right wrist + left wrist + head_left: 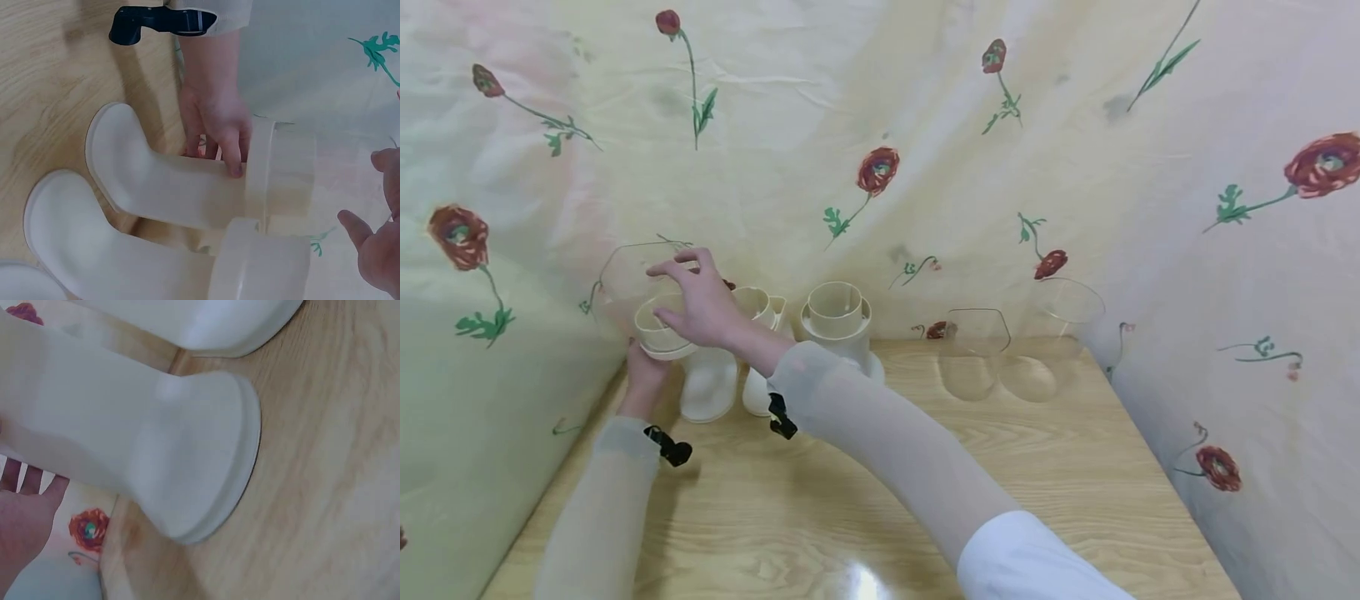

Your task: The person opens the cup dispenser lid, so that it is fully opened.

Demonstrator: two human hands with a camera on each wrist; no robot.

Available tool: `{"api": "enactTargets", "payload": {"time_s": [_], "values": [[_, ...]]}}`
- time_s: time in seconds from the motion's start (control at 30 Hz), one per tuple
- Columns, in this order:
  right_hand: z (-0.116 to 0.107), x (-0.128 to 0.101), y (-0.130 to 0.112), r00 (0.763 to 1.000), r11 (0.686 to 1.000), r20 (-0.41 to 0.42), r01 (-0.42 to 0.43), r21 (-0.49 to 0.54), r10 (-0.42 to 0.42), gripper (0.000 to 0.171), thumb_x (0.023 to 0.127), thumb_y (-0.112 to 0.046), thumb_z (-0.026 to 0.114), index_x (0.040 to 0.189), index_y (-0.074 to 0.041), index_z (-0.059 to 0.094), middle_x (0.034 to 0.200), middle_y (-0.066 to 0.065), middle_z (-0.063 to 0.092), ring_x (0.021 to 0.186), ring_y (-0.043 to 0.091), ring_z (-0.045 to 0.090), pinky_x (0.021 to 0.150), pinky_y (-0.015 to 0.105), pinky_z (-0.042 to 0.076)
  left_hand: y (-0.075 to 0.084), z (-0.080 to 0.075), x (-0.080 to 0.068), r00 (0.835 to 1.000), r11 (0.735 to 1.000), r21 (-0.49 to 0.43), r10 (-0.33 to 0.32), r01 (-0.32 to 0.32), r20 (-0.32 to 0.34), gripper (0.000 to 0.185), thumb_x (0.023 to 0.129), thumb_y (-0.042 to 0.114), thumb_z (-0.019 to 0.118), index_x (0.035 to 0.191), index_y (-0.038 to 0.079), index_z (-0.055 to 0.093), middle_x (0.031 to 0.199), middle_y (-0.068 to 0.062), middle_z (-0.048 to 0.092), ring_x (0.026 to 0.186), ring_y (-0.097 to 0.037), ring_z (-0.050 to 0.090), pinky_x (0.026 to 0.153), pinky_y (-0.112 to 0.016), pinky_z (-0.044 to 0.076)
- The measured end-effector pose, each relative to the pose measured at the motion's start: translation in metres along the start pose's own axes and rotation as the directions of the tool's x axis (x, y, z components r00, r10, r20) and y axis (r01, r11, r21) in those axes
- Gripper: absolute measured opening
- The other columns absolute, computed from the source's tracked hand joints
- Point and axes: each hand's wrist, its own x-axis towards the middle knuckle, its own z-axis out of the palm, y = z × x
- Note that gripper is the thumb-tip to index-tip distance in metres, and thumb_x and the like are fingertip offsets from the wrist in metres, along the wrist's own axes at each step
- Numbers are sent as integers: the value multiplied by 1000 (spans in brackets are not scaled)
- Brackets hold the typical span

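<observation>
At the far left of the table stands a white boot-shaped stand [709,387] with a round collar on top. My left hand [647,379] grips its upright shaft, with the thumb on the near side in the right wrist view. The left wrist view shows the flared foot of this stand [194,450] close up. From the collar rises a clear container [625,271], faint against the cloth. Beside it my right hand [703,304] is raised, its fingers bent and spread apart. Whether they touch the clear wall, I cannot tell.
A second white stand [758,392] and a third white stand [842,340] are lined up to the right. Two clear containers [973,367] [1028,379] stand near the back right. Flower-printed cloth [775,125] walls the back and sides of the wooden table [880,500].
</observation>
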Motion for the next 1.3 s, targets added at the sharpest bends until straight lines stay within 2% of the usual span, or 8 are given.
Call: {"api": "enactTargets", "payload": {"time_s": [0.03, 0.1, 0.27, 0.37, 0.53, 0.87, 1.07, 1.3], "values": [[1, -1, 0, 1000, 1000, -16, -1, 6, 1, 54, 100, -31, 75, 150, -23, 57, 157, 14, 39, 135, 17, 53, 87, 10, 51, 9, -1, -11, 999, 990, 140, 28, -25, -24, 50, 103, 3, 51, 152, -7, 48, 153, -29, 54, 131, -11, 58, 118, -19, 44], [5, -4, 1, 999, 1000, -42, -1, 18, 2, 53, 99, -31, 76, 148, -23, 58, 153, 15, 42, 136, 18, 52, 90, 10, 51, 18, -5, -24, 999, 985, 171, 26, -22, -23, 46, 102, -1, 52, 146, -10, 52, 129, -12, 73, 113, -2, 61, 106, -14, 49], [11, -8, 2, 996, 1000, -83, -12, 11, 13, 57, 97, -31, 79, 149, -23, 55, 157, 12, 45, 140, 19, 54, 101, 15, 53, 10, -13, -28, 1000, 998, -68, -18, 18, -2, 48, 102, -8, 52, 150, -9, 50, 82, 39, 56, 87, 16, 57, 84, -4, 53], [12, -11, 1, 996, 1000, -83, -11, 25, 13, 60, 98, -31, 78, 151, -22, 52, 161, 9, 47, 147, 19, 51, 110, 18, 51, 10, -18, -30, 998, 986, -155, -54, 57, 23, 52, 104, -8, 50, 155, -8, 42, 86, 36, 62, 87, 15, 61, 86, -6, 57], [13, -14, -1, 996, 998, -89, 26, 52, -22, 62, 97, -30, 79, 151, -17, 52, 161, 6, 50, 153, 19, 45, 122, 20, 43, 8, -24, -33, 999, 982, -183, -47, 48, 10, 46, 104, -8, 51, 149, -1, 54, 86, 32, 66, 85, 12, 64, 77, -6, 58], [-4, -21, 2, 989, 989, -138, 76, 125, -58, 64, 96, -30, 81, 150, -15, 52, 154, 3, 56, 140, 21, 54, 110, 20, 48, 25, -30, -45, 1000, 994, -112, -4, 1, -26, 46, 105, 2, 58, 149, -8, 49, 88, 33, 65, 86, 7, 64, 75, -7, 59], [-37, -36, -6, 983, 969, -149, 137, 207, -107, 64, 94, -26, 83, 149, -14, 52, 150, 12, 56, 122, 22, 65, 87, 12, 56, 50, -37, -66, 997, 986, -161, 42, -51, -58, 43, 99, -6, 64, 140, 5, 62, 86, 29, 70, 79, 6, 67, 71, -8, 60], [-90, -58, -21, 990, 918, -116, 114, 379, -75, 63, 95, -25, 82, 149, -18, 51, 157, 5, 52, 132, 26, 67, 90, 20, 64, 93, -42, -97, 983, 958, -222, 170, -182, -73, 42, 92, -12, 71, 100, 29, 78, 84, 19, 78, 73, 3, 71, 66, -12, 62]]}}
